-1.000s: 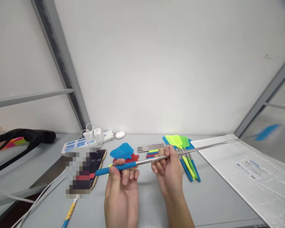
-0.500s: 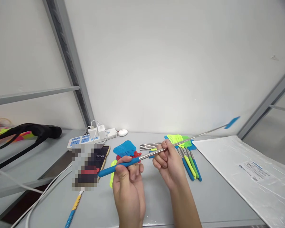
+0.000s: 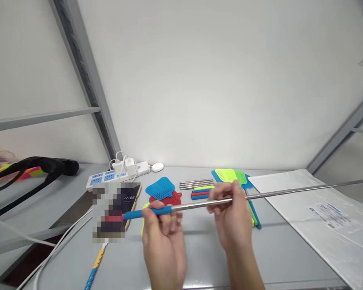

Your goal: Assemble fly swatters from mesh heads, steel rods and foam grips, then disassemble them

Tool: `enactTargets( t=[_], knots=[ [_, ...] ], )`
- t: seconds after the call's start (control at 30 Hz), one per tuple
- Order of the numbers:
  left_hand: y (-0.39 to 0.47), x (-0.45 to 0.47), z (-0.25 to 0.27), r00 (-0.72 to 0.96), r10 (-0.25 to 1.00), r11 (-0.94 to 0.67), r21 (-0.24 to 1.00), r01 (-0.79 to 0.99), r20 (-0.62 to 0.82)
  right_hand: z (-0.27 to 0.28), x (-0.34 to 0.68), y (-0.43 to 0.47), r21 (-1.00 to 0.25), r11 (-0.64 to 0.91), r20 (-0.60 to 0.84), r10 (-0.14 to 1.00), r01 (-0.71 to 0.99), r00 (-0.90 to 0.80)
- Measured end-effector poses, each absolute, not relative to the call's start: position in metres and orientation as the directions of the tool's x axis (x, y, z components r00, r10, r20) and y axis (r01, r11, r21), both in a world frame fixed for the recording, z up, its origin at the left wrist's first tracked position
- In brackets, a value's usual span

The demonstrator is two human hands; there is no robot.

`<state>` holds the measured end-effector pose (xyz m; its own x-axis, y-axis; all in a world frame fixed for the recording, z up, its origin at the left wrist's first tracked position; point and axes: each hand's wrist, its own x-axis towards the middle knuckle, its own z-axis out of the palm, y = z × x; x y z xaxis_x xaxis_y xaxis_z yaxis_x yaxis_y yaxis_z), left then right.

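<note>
My left hand (image 3: 163,245) is closed around the blue handle of a telescopic fly swatter (image 3: 187,206), held above the table. My right hand (image 3: 232,217) pinches its metal rod farther along. The rod runs right past the picture's edge, so the swatter's head is out of view. Behind my left hand lie a blue swatter head (image 3: 160,188) and a red swatter head (image 3: 169,199); a yellow one is mostly hidden. Beyond my right hand are metal rods (image 3: 196,184), coloured handles (image 3: 201,196) and a pile of swatters with yellow and green heads (image 3: 228,175), partly covered by that hand.
On the left, a phone (image 3: 130,201), partly pixelated, lies near a power strip (image 3: 117,174) with plugs and white cables. A white plastic package (image 3: 308,201) covers the table's right side. Black straps (image 3: 51,165) lie at far left. A wall stands behind.
The rod has swung flatter and extends farther right, taking the swatter's head out of the picture. My right hand has moved right and slightly down along it. My left hand keeps its hold.
</note>
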<state>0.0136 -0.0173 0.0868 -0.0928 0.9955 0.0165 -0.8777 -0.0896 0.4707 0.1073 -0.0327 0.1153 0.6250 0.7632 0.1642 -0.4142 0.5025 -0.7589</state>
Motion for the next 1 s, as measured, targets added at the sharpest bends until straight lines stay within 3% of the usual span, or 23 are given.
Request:
enactTargets(
  t=[0.17, 0.3, 0.47, 0.6, 0.7, 0.83, 0.93, 1.0],
  knots=[
    [-0.031, 0.031, 0.082, 0.033, 0.998, -0.005, 0.541, -0.841, 0.06, 0.102, 0.093, -0.031, -0.794, 0.374, 0.155, 0.886, -0.479, 0.436],
    [-0.018, 0.017, 0.085, -0.006, 0.999, -0.023, 0.559, -0.829, 0.032, 0.098, 0.111, -0.036, -0.747, 0.384, 0.14, 0.889, -0.543, 0.435],
    [-0.002, -0.007, 0.087, -0.043, 0.998, -0.014, 0.477, -0.879, -0.051, 0.101, 0.151, -0.052, -0.549, 0.598, 0.019, 0.708, -0.584, 0.706],
    [0.009, -0.021, 0.085, -0.175, 0.984, -0.148, 0.421, -0.895, -0.025, 0.103, 0.163, -0.056, -0.518, 0.716, 0.01, 0.552, -0.468, 0.834],
    [0.008, -0.019, 0.083, -0.33, 0.941, -0.322, 0.484, -0.813, 0.072, 0.104, 0.148, -0.046, -0.558, 0.62, 0.029, 0.679, -0.551, 0.734],
    [-0.002, -0.011, 0.084, -0.437, 0.866, -0.49, 0.592, -0.64, 0.244, 0.104, 0.12, -0.031, -0.585, 0.368, -0.012, 0.887, -0.723, 0.462],
    [-0.005, -0.009, 0.085, -0.424, 0.876, -0.475, 0.568, -0.672, 0.231, 0.103, 0.108, -0.03, -0.543, 0.289, -0.012, 0.936, -0.788, 0.352],
    [-0.003, -0.009, 0.084, -0.388, 0.905, -0.416, 0.552, -0.723, 0.173, 0.102, 0.104, -0.031, -0.557, 0.341, 0.026, 0.918, -0.757, 0.395]
  ],
)
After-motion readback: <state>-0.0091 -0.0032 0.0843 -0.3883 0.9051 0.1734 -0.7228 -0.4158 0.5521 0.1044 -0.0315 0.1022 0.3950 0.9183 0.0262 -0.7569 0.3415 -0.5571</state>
